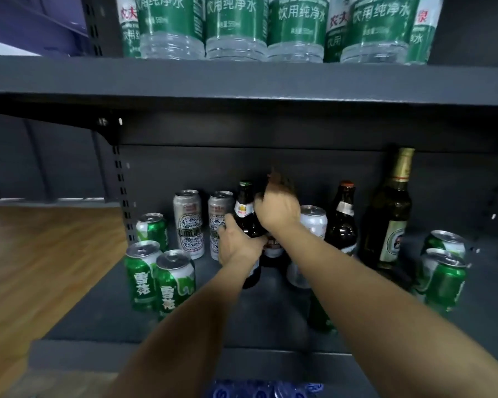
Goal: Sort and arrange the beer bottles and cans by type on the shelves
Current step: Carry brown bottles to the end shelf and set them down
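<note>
Gripping a dark glass bottle (245, 222), the left hand (236, 245); right hand (278, 209) clasps a blurred brown bottle (281, 180).

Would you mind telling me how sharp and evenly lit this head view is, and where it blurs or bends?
Head view: wide-angle bending bows the upper shelf edge; the right hand is motion-blurred around a smeared bottle top, while the left hand gripping the brown bottle is sharper; the shelf recess is dim, and soft glare sits on the silver cans.
</note>
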A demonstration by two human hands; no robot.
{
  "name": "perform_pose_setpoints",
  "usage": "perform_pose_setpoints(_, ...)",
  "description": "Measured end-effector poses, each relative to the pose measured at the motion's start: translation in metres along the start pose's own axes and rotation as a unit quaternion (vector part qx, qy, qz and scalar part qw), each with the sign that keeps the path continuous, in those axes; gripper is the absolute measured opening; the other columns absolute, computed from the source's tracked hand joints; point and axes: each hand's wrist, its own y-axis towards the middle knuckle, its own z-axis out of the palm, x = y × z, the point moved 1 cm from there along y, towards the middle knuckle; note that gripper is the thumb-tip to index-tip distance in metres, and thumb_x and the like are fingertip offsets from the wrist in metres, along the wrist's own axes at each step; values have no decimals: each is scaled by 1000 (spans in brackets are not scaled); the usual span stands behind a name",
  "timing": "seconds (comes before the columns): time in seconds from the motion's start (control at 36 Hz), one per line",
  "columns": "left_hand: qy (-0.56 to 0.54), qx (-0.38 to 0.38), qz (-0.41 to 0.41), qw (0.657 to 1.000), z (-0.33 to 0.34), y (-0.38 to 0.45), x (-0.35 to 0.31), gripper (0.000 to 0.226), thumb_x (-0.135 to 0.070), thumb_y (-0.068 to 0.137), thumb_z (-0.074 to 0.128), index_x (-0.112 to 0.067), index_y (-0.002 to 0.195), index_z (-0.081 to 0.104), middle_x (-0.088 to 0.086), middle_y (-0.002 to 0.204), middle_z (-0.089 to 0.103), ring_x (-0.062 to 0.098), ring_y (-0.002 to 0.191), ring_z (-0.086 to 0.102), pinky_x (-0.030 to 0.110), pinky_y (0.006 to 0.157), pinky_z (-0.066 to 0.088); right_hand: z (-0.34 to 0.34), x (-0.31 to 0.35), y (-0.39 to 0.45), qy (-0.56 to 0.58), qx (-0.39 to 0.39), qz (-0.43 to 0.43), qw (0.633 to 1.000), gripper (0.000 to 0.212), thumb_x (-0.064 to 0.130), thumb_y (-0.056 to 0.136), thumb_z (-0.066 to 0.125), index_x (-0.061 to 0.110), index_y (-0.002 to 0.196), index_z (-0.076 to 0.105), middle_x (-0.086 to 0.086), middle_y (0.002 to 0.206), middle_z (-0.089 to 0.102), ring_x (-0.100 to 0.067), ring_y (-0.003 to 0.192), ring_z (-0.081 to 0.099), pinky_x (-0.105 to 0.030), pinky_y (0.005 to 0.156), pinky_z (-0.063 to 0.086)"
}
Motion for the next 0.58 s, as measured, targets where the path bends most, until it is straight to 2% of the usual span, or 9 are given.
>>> perform_pose_setpoints(0.08, -12, -24, -19, 999, -6, 4, 5, 83, -39, 70, 79, -17, 134, 32, 13, 129, 42, 35, 118, 49, 43, 88, 44, 14, 6, 7, 64, 13, 73, 995, 71, 18, 97, 47, -8, 149, 7, -23, 157, 15, -32, 146, 16, -33, 117, 15)
perform_pose_setpoints(0.17, -31, -44, -38, 998, -11, 11, 12, 84, -37, 71, 78, -16, 136, 30, 14, 130, 42, 36, 120, 47, 46, 92, 44, 26, 7, 14, 141, 19, 156, 977, 82, 22, 97, 52, -8, 149, -5, -22, 160, 0, -31, 149, 4, -33, 120, 7)
perform_pose_setpoints(0.22, -34, -55, -40, 997, -11, 14, 14, 83, -34, 71, 78, -15, 136, 31, 14, 130, 43, 36, 120, 46, 45, 92, 43, 37, 5, 20, 173, 28, 209, 962, 85, 26, 97, 54, -6, 149, -6, -21, 160, 2, -32, 148, 7, -34, 120, 10)
perform_pose_setpoints(0.31, -44, -66, -36, 996, -10, 17, 17, 79, -31, 69, 78, -15, 133, 34, 15, 129, 44, 36, 120, 45, 45, 94, 43, 52, 0, 23, 185, 37, 275, 943, 86, 35, 95, 56, -1, 151, 0, -18, 158, 16, -34, 143, 24, -41, 113, 26)
perform_pose_setpoints(0.39, -63, -73, -31, 995, -9, 18, 19, 78, -28, 68, 78, -14, 133, 36, 15, 127, 44, 36, 120, 46, 44, 98, 42, 59, -7, 21, 136, 26, 267, 954, 77, 41, 96, 53, -1, 148, 16, -19, 148, 29, -36, 135, 34, -42, 105, 34)
perform_pose_setpoints(0.47, -84, -81, -25, 993, -7, 19, 21, 76, -23, 69, 77, -14, 134, 38, 15, 127, 44, 36, 120, 45, 41, 98, 40, 56, -11, 21, 88, 2, 228, 970, 63, 46, 95, 52, 2, 136, 34, -21, 139, 37, -37, 129, 37, -39, 103, 32)
perform_pose_setpoints(0.58, -99, -92, -17, 991, -6, 16, 23, 66, -20, 72, 72, -14, 131, 41, 16, 123, 46, 39, 116, 47, 43, 96, 41, 57, 0, 12, 71, 13, 167, 983, 59, 48, 94, 52, 7, 134, 41, -20, 134, 42, -37, 125, 40, -40, 97, 38)
